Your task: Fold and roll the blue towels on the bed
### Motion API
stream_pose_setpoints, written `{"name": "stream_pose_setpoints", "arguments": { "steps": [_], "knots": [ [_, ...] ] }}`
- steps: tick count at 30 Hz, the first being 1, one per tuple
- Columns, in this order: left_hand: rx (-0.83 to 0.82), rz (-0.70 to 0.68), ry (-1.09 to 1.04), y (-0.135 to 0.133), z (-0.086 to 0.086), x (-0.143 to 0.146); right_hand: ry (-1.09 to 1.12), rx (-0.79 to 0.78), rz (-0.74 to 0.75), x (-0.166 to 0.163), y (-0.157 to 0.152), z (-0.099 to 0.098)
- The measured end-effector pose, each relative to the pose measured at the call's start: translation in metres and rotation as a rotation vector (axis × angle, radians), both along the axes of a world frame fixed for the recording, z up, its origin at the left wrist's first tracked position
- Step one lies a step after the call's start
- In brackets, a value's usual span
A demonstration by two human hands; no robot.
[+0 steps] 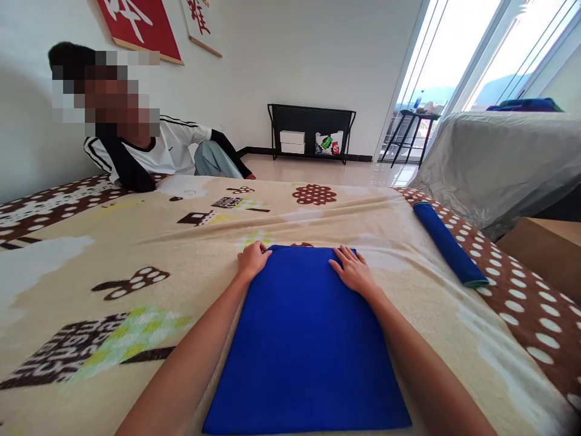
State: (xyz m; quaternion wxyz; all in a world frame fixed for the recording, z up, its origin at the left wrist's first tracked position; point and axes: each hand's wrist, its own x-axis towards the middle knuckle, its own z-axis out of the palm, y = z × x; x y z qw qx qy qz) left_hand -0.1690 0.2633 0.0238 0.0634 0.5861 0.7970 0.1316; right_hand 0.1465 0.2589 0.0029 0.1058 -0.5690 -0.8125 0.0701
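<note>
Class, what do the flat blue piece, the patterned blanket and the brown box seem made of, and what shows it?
Blue piece: probably fabric, matte, without glossy highlights.
Patterned blanket: likely soft plush textile, with fuzzy print edges and wrinkles.
Brown box: perhaps cardboard, judging by its dull tan, flat sides.

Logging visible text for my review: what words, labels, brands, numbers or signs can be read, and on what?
White hanging: red character, apparently "难".
Red hanging: white character, cut off, not surely readable.
White shirt: small dark swoosh mark, no words.
Blanket: dark letter-like prints, unreadable.
Packaging on black shelf: too small.
Blue cloth: none visible.
</note>
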Motion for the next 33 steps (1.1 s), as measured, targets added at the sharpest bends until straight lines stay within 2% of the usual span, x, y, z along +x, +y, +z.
{"name": "stream_pose_setpoints", "arguments": {
  "steps": [4, 10, 14, 20, 24, 26, 29, 33],
  "knots": [
    [0.010, -0.001, 0.008, 0.000, 0.003, -0.001, -0.016, -0.025, -0.101, 0.010, 0.006, -0.004],
    [0.069, -0.074, 0.084, -0.004, 0.009, 0.000, -0.041, -0.024, -0.111, 0.007, 0.003, -0.003],
    [0.084, -0.113, 0.102, 0.000, 0.007, -0.004, -0.041, 0.001, -0.120, 0.007, 0.002, -0.004],
    [0.124, -0.067, 0.109, -0.001, -0.003, -0.005, -0.036, 0.071, -0.127, 0.008, 0.001, -0.007],
    [0.188, -0.093, 0.139, -0.013, 0.007, 0.003, -0.036, 0.161, -0.112, 0.003, -0.010, 0.003],
    [0.222, -0.178, 0.143, -0.022, 0.015, 0.015, -0.031, 0.203, -0.065, -0.006, -0.018, 0.011],
    [0.228, -0.408, 0.108, -0.036, 0.019, 0.042, -0.011, 0.213, 0.061, -0.028, -0.027, 0.018],
    [0.195, -0.651, 0.051, -0.049, 0.004, 0.074, 0.026, 0.167, 0.200, -0.059, -0.027, 0.016]
  ]
}}
